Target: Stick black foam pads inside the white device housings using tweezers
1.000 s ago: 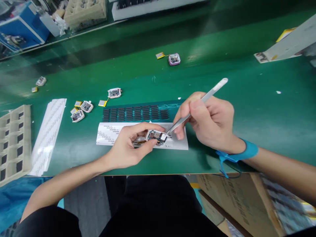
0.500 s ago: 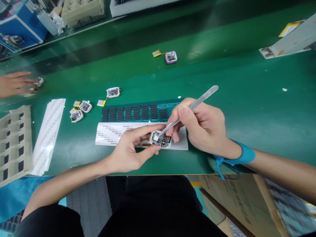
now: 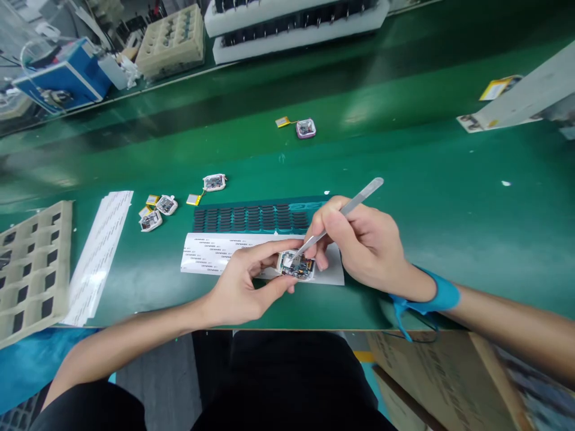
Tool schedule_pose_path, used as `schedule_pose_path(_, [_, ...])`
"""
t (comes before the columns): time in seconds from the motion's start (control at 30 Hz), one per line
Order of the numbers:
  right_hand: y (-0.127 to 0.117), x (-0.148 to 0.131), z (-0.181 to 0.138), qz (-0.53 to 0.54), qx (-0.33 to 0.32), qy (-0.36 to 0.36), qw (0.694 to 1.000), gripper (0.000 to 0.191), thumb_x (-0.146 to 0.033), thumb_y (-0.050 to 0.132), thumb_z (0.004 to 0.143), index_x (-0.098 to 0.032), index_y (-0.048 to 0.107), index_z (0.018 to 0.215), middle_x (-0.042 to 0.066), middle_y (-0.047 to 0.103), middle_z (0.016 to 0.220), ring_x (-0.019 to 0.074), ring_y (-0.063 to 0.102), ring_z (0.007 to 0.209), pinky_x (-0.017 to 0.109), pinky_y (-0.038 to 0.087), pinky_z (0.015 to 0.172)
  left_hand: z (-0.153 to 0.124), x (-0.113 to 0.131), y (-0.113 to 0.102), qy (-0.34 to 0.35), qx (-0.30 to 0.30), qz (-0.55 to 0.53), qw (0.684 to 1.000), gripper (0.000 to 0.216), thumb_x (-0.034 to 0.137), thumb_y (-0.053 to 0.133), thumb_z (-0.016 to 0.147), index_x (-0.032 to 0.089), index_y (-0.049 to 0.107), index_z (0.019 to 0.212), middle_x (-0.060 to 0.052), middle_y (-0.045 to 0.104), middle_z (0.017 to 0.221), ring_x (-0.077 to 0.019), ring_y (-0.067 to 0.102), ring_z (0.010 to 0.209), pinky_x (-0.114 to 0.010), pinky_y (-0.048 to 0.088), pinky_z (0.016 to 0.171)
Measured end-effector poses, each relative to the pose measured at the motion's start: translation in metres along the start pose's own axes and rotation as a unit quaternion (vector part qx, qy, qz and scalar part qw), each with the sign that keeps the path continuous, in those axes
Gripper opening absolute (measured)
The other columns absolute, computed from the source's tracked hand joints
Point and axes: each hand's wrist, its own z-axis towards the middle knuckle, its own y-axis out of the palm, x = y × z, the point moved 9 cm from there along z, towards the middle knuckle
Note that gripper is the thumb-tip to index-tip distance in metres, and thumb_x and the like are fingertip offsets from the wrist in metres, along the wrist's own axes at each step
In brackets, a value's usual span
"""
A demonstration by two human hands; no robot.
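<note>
My left hand [image 3: 245, 281] grips a small white-framed electronic device [image 3: 300, 269] at its sides, thumb below and fingers above. Its open face shows a circuit board with a pale patch near the left end. In my right hand [image 3: 366, 239] is a slim, flat metal tool [image 3: 362, 196] with a rounded upper end, held like a pen. The tool's narrow tip touches or hovers just over the pale patch; I cannot tell which. Beneath both hands lies a white printed backing sheet [image 3: 202, 252], and behind it a sheet of dark adhesive pads [image 3: 242, 218].
Similar boards with yellow batteries lie left, such as one board [image 3: 214, 182], and a purple-edged device [image 3: 306, 128] farther back. At left are a beige compartment tray [image 3: 38, 269] and white strips [image 3: 101, 251]. A metal bracket [image 3: 516, 90] stands right. Foam trays [image 3: 300, 39] line the back.
The view has tilted upward, so the bench things appear lower. The other person's hand at far left is out of view. My grip and the tool's place on the board look much the same.
</note>
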Motion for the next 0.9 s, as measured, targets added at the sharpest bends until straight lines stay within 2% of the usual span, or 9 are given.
schedule_pose_path(0.17, [0.0012, 0.0033, 0.0001, -0.015, -0.01, 0.004, 1.0, 0.043, -0.057, 0.059, 0.114, -0.022, 0.062, 0.09, 0.0, 0.07, 0.07, 0.0112, 0.064, 0.046, 0.02, 0.057, 0.045, 0.0001, -0.0051, -0.0003, -0.022, 0.008, -0.005, 1.0, 0.047, 0.012, 0.073, 0.094, 0.008, 0.068, 0.14, -0.013, 0.079, 0.109, -0.0103, 0.071, 0.077, -0.021, 0.063, 0.079])
schedule_pose_path(0.37, [0.0013, 0.0075, -0.0019, -0.022, -0.006, 0.014, 1.0, 0.043, -0.057, 0.057, 0.114, -0.022, 0.061, 0.09, 0.0, 0.07, 0.071, 0.0117, 0.064, 0.047, 0.021, 0.056, 0.046, 0.0008, -0.0034, -0.0001, -0.011, 0.004, 0.017, 1.0, 0.044, 0.017, 0.065, 0.099, 0.002, 0.067, 0.14, -0.013, 0.076, 0.102, -0.011, 0.071, 0.072, -0.022, 0.061, 0.074])
schedule_pose_path(0.63, [0.0032, 0.0072, -0.001, -0.023, -0.01, 0.0, 1.0, 0.042, -0.056, 0.058, 0.114, -0.022, 0.06, 0.09, 0.0, 0.072, 0.071, 0.0107, 0.064, 0.047, 0.019, 0.056, 0.046, 0.0, -0.004, -0.0023, -0.001, 0.032, 0.011, 0.999, 0.039, 0.018, 0.063, 0.1, 0.005, 0.069, 0.136, -0.01, 0.077, 0.094, -0.0116, 0.07, 0.072, -0.022, 0.06, 0.073])
schedule_pose_path(0.8, [0.0039, 0.0057, -0.0017, -0.044, 0.001, 0.001, 0.999, 0.043, -0.057, 0.06, 0.113, -0.021, 0.062, 0.09, 0.0, 0.071, 0.07, 0.0119, 0.064, 0.046, 0.021, 0.056, 0.044, -0.0014, -0.0006, -0.0029, 0.019, 0.062, 0.058, 0.996, 0.038, 0.018, 0.057, 0.099, 0.002, 0.073, 0.129, -0.015, 0.079, 0.098, -0.0091, 0.061, 0.063, -0.019, 0.05, 0.058])
schedule_pose_path(0.9, [0.0064, 0.0036, -0.0013, -0.052, -0.013, -0.014, 0.998, 0.041, -0.054, 0.059, 0.115, -0.021, 0.063, 0.091, 0.001, 0.071, 0.072, 0.0113, 0.064, 0.047, 0.021, 0.057, 0.046, -0.0023, 0.0013, -0.0058, 0.034, 0.084, 0.079, 0.993, 0.037, 0.017, 0.057, 0.097, 0.002, 0.076, 0.125, -0.015, 0.081, 0.098, -0.0083, 0.055, 0.061, -0.019, 0.046, 0.055])
